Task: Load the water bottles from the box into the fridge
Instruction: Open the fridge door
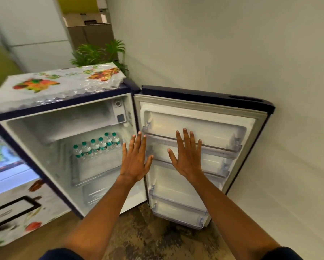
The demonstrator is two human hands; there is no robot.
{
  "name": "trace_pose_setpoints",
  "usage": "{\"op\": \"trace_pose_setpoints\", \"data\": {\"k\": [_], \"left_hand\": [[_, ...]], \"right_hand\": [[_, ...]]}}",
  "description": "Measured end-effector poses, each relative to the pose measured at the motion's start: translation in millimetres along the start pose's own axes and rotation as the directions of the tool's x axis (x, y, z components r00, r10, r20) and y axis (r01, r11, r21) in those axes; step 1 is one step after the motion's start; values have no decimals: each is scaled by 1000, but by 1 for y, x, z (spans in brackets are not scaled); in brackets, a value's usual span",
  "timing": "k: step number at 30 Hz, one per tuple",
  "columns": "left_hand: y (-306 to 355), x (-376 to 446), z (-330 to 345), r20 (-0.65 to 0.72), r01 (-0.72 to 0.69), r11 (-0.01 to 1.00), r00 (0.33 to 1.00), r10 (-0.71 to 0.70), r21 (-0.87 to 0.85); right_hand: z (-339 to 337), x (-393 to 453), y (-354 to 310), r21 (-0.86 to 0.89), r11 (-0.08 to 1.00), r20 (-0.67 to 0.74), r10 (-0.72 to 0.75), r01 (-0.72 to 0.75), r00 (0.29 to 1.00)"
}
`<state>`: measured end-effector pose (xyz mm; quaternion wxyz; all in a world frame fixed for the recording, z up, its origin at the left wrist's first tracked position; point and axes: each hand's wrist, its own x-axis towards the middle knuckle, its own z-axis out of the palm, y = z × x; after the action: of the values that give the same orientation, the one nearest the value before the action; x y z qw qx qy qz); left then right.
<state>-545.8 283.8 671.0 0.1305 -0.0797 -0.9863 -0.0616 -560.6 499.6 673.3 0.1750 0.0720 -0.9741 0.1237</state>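
Both hands, left hand (135,162) and right hand (188,158), spread and holding nothing; bottles (96,145) on fridge (35,117) shelf likely light, smooth: grasp mid-body.

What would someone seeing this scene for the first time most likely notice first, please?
Probably the two open hands, left hand and right hand, spread in mid-frame before the open fridge. Next, the row of green-capped water bottles on its upper shelf, and the bare door shelves to the right.

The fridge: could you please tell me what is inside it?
A row of water bottles stands on the fridge's upper shelf. The left hand covers part of the interior; the lowest compartment is blurred.
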Motion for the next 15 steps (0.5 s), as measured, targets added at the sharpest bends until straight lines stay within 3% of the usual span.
{"op": "trace_pose_setpoints", "data": {"k": [8, 15], "left_hand": [[-78, -72, 5, 86, 231, 970, 968, -237, 81], [-134, -111, 8, 139, 342, 933, 924, -356, 113]], "right_hand": [[40, -5, -77, 47, 978, 98, -208, 204, 973], [75, -6, -139, 95, 937, 177, -349, 336, 920]]}}
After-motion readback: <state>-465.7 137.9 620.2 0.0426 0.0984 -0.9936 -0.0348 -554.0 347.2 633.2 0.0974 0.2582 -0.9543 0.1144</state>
